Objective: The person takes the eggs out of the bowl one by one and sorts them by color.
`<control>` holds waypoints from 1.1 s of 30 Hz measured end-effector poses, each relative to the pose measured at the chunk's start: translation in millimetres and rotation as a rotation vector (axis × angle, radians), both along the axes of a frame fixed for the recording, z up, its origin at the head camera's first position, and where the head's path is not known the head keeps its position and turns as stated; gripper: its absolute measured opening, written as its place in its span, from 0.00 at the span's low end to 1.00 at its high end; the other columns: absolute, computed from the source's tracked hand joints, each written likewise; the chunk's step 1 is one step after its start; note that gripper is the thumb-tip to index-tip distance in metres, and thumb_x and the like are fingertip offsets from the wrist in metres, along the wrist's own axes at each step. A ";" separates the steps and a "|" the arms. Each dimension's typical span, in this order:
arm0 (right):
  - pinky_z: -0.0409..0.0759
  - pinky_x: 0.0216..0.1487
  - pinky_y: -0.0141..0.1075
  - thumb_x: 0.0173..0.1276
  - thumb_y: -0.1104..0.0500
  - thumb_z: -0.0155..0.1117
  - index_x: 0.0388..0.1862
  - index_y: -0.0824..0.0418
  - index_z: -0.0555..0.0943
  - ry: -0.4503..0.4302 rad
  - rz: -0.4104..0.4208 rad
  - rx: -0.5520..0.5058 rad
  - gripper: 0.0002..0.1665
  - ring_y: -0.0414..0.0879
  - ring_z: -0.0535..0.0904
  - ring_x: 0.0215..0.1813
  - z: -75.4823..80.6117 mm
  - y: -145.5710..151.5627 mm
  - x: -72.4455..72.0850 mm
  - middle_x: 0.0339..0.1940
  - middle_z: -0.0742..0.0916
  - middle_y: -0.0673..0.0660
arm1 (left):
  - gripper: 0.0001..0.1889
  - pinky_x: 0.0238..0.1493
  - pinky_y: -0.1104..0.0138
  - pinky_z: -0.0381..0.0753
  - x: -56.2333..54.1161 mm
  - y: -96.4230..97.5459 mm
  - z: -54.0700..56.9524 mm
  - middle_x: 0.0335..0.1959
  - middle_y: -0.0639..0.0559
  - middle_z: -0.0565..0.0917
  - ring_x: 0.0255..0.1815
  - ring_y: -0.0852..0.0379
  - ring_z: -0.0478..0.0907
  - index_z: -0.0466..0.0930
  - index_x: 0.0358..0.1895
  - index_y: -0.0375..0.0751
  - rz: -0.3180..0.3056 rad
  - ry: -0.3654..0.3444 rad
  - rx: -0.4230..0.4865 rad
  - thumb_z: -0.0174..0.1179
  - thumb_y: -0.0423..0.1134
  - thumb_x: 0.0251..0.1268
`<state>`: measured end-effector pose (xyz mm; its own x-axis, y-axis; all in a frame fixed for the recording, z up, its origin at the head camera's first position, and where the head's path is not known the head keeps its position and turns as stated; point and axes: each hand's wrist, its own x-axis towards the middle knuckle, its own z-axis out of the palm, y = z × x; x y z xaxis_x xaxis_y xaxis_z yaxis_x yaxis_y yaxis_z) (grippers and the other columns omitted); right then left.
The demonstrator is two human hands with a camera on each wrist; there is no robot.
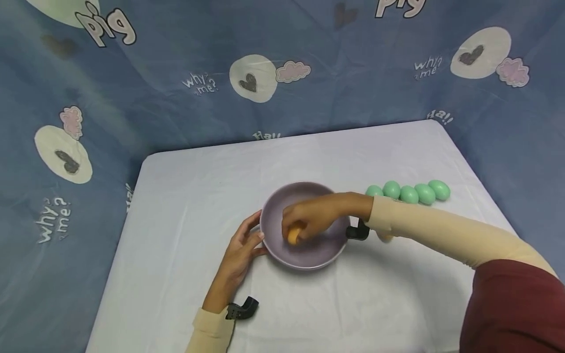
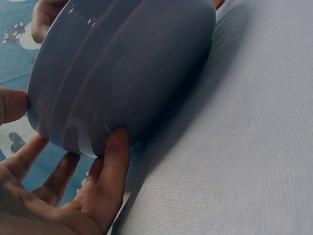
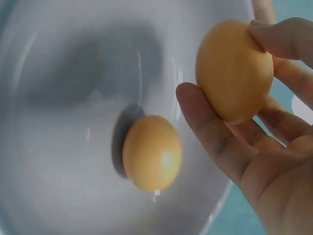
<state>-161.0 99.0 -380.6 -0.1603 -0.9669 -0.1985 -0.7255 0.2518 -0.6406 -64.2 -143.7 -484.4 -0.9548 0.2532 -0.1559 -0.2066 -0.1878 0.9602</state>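
Observation:
A pale purple bowl stands on the white table. My left hand holds its left side, thumb at the rim and fingers against the outer wall. Over the inside of the bowl, my right hand grips an orange-brown egg between thumb and fingers. A second orange-brown egg lies on the bowl's floor, apart from the held one in the right wrist view. In the head view the right hand covers part of the bowl's inside.
Several green eggs lie in a row right of the bowl, partly behind the right sleeve. Below that sleeve peeks an orange-yellow thing, mostly hidden. A blue printed cloth hangs behind the table.

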 end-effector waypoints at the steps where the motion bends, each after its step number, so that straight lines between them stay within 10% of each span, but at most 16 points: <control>1: 0.75 0.53 0.30 0.64 0.64 0.65 0.52 0.57 0.85 0.002 -0.010 -0.012 0.17 0.39 0.74 0.47 2.9 3.9 0.2 0.48 0.83 0.50 | 0.31 0.46 0.62 0.87 -0.1 0.4 -0.1 0.75 0.50 0.62 0.56 0.58 0.78 0.61 0.76 0.49 0.000 -0.001 0.000 0.57 0.34 0.73; 22: 0.85 0.50 0.37 0.69 0.61 0.66 0.56 0.47 0.82 -0.046 -0.409 -0.148 0.18 0.39 0.79 0.52 42.9 131.6 14.2 0.53 0.83 0.44 | 0.31 0.48 0.61 0.86 -1.6 4.5 -1.2 0.76 0.50 0.61 0.59 0.57 0.77 0.61 0.76 0.49 0.002 -0.010 -0.027 0.57 0.35 0.73; 33: 0.85 0.47 0.33 0.66 0.68 0.68 0.55 0.52 0.83 -0.022 -0.644 -0.286 0.20 0.37 0.79 0.54 25.6 215.8 35.8 0.53 0.84 0.48 | 0.31 0.47 0.62 0.86 -1.8 5.2 -1.8 0.75 0.53 0.62 0.58 0.57 0.77 0.61 0.76 0.52 0.016 -0.034 -0.047 0.57 0.35 0.73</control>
